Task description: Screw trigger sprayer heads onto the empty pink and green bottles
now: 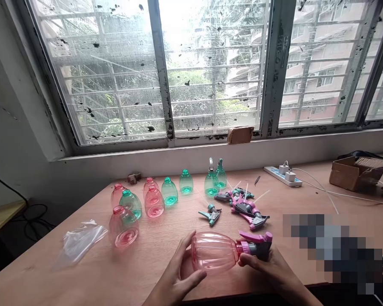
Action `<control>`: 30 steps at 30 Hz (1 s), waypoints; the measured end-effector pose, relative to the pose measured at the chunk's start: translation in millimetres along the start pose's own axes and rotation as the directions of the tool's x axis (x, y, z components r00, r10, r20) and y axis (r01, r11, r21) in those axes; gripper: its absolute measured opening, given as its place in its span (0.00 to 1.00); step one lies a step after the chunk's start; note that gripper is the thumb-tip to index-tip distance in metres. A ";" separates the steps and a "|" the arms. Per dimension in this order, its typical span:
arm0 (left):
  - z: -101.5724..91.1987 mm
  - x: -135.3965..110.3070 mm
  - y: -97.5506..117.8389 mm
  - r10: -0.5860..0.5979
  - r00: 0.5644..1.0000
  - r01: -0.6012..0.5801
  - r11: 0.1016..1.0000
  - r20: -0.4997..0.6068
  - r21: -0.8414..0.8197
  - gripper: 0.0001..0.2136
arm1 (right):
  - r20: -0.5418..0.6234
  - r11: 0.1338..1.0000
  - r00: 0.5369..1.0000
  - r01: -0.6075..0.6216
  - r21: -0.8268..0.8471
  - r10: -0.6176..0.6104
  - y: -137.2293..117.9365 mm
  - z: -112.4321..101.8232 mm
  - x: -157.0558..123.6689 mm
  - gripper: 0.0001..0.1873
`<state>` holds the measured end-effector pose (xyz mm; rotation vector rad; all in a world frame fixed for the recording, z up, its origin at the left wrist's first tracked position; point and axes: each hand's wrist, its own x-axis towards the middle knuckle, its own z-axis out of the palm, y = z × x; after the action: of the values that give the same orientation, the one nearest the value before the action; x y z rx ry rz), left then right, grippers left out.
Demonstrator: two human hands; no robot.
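Observation:
A clear pink spray bottle (214, 251) lies on its side near the front edge of the wooden table (153, 272). My left hand (178, 274) cups its round base, fingers curled around it. My right hand (268, 265) grips the neck end, where a pink and grey trigger sprayer head (257, 244) sits on the bottle. Behind it lies a pile of loose trigger heads (242, 206) with white dip tubes, and one teal trigger head (211, 213) lies apart.
Several empty pink and green bottles (147, 199) stand at the back left, two green ones with sprayers (215, 178) near the window sill. A crumpled plastic bag (79, 242) lies at left. A power strip (282, 175) and cardboard box (354, 172) sit at right.

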<state>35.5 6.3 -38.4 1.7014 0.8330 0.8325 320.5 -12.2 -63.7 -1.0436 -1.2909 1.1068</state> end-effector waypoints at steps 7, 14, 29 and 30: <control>-1.0 4.5 -2.1 -0.041 0.998 0.037 0.997 -0.057 -0.063 0.33 | -0.019 1.000 1.000 0.012 0.020 -0.011 -4.4 3.1 -2.0 0.19; 2.4 -2.6 -3.0 0.087 0.994 -0.084 0.995 0.063 -0.047 0.40 | -0.007 1.000 1.000 -0.021 0.009 0.021 0.6 2.9 -1.2 0.21; 1.9 -5.4 2.0 0.065 0.998 -0.065 0.998 -0.010 -0.014 0.38 | -0.018 0.999 1.000 0.005 -0.042 -0.005 -5.4 2.5 -3.1 0.23; 2.1 -6.7 2.4 0.081 0.997 -0.081 0.997 -0.009 0.020 0.41 | -0.017 0.999 1.000 0.005 -0.039 -0.005 -4.8 2.4 -3.0 0.22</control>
<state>34.1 -0.9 -37.5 1.7591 0.7855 0.8904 318.3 -16.1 -59.5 -1.0755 -1.3053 1.0712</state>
